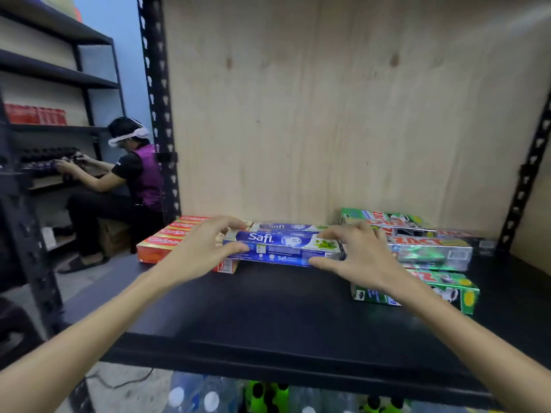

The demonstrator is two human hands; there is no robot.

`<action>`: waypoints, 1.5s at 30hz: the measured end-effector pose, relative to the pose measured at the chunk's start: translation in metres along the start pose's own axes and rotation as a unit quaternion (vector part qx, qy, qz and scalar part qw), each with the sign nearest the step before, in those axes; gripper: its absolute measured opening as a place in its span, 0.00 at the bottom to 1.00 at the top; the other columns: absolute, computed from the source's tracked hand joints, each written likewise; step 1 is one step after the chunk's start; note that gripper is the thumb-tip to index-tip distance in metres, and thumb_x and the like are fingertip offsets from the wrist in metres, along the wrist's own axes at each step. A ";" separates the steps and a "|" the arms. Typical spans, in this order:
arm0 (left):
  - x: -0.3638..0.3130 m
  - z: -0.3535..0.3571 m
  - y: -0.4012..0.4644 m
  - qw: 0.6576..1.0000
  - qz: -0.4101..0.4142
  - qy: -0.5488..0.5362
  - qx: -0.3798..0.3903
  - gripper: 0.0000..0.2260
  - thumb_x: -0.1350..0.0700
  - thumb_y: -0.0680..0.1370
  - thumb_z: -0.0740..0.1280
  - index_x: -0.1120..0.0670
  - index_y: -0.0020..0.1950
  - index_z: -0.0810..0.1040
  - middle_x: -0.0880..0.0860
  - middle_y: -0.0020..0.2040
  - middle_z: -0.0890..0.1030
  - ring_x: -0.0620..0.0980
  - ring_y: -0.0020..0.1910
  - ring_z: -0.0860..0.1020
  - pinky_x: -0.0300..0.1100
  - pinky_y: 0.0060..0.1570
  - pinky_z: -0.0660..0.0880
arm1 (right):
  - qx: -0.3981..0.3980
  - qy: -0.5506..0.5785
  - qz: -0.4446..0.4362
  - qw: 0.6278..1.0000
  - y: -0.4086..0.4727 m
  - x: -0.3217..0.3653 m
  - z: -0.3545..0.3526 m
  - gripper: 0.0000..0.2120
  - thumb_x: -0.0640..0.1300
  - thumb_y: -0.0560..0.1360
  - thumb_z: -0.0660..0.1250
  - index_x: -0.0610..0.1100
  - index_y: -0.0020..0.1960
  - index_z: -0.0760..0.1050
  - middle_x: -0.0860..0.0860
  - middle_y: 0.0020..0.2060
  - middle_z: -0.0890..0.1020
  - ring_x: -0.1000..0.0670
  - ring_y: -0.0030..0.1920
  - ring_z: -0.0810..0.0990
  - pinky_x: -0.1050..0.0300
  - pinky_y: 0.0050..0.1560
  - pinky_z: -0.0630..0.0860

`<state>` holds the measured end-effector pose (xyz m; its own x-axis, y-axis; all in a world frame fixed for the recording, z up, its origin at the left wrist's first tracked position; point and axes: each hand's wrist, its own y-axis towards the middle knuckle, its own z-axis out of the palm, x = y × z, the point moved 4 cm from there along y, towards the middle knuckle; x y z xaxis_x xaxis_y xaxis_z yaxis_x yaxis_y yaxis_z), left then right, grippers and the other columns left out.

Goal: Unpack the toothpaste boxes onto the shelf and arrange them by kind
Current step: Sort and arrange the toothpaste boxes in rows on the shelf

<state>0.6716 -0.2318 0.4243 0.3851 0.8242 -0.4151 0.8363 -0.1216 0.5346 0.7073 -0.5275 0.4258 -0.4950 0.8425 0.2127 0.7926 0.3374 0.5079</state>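
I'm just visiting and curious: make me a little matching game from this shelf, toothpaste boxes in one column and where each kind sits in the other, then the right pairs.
Column one:
1. Red Colgate boxes
2. Blue Safi box
3. Green Zact boxes

Column two:
A. Right side of the black shelf
B. Left side of the shelf
C. Middle, held at its ends by the left hand and right hand

Pairs: 1-B, 2-C, 3-A
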 end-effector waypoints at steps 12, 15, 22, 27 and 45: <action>0.022 0.056 0.036 0.985 0.029 0.170 0.033 0.19 0.34 0.75 0.66 0.41 0.62 0.78 0.36 0.62 0.77 0.40 0.66 0.68 0.47 0.71 0.53 | 0.117 -0.163 -0.033 0.979 0.044 -0.021 0.021 0.31 0.74 0.63 0.72 0.57 0.58 0.79 0.55 0.50 0.80 0.49 0.61 0.67 0.49 0.61 0.55; 0.021 0.058 0.038 0.981 0.033 0.192 0.012 0.19 0.34 0.76 0.65 0.40 0.64 0.76 0.40 0.63 0.74 0.42 0.69 0.64 0.47 0.70 0.52 | 0.113 -0.211 -0.058 0.969 0.051 -0.017 0.022 0.33 0.75 0.62 0.71 0.57 0.59 0.79 0.53 0.50 0.79 0.48 0.61 0.68 0.49 0.57 0.53; 0.020 0.065 0.037 0.974 0.004 0.228 0.005 0.25 0.37 0.80 0.62 0.42 0.75 0.66 0.44 0.73 0.69 0.44 0.74 0.64 0.49 0.74 0.51 | 0.040 -0.251 -0.111 0.961 0.055 -0.008 0.030 0.42 0.72 0.60 0.74 0.47 0.62 0.67 0.52 0.47 0.81 0.48 0.57 0.75 0.52 0.56 0.54; 0.018 0.069 0.035 0.969 -0.011 0.243 0.038 0.23 0.40 0.82 0.59 0.42 0.78 0.64 0.41 0.78 0.66 0.42 0.77 0.61 0.52 0.77 0.45 | 0.035 -0.259 -0.115 0.958 0.057 -0.009 0.033 0.41 0.72 0.60 0.74 0.46 0.61 0.69 0.52 0.47 0.81 0.48 0.59 0.74 0.52 0.57 0.54; -0.135 0.136 -0.002 0.988 -0.013 -0.140 0.065 0.39 0.30 0.73 0.66 0.40 0.80 0.57 0.33 0.76 0.61 0.33 0.74 0.60 0.38 0.72 0.60 | -0.053 -0.059 0.145 0.986 -0.085 -0.153 -0.066 0.50 0.85 0.59 0.56 0.65 0.76 0.58 0.53 0.74 0.68 0.47 0.70 0.62 0.47 0.63 0.56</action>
<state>0.6713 -0.4180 0.3790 0.4407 0.6447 -0.6246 0.8833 -0.1874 0.4298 0.6922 -0.7130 0.4051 -0.2038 0.9419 0.2670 0.8496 0.0346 0.5263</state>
